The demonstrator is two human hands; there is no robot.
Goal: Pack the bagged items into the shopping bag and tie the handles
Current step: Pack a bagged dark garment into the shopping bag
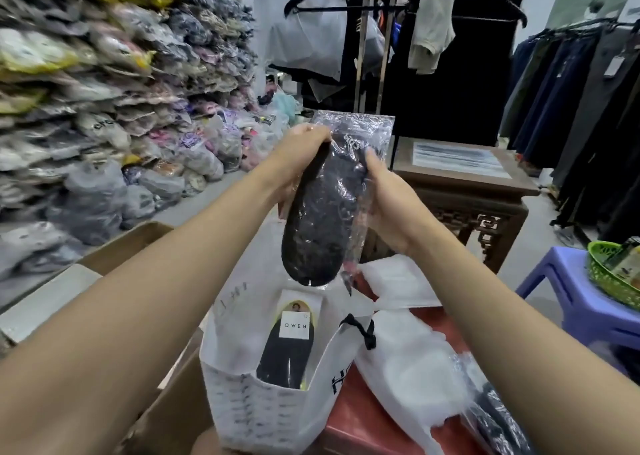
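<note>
I hold a dark garment in a clear plastic bag (322, 205) upright in the air, folded lengthwise. My left hand (298, 156) grips its left edge and my right hand (384, 205) grips its right edge. Its lower end hangs just above the open white shopping bag (242, 399), which stands below with a black cord handle (363, 333) at its right rim. Inside the bag a black packed garment with an "OWEN" label (294, 343) stands upright. Another clear bagged dark item (491, 416) lies at the lower right, partly under my right forearm.
The shopping bag stands on a red surface (349, 423). A cardboard box (131, 246) is at the left, a carved wooden table (464, 184) behind, and a purple plastic stool (581, 302) with a green basket (613, 274) at the right. Stacks of bagged clothes fill the left wall.
</note>
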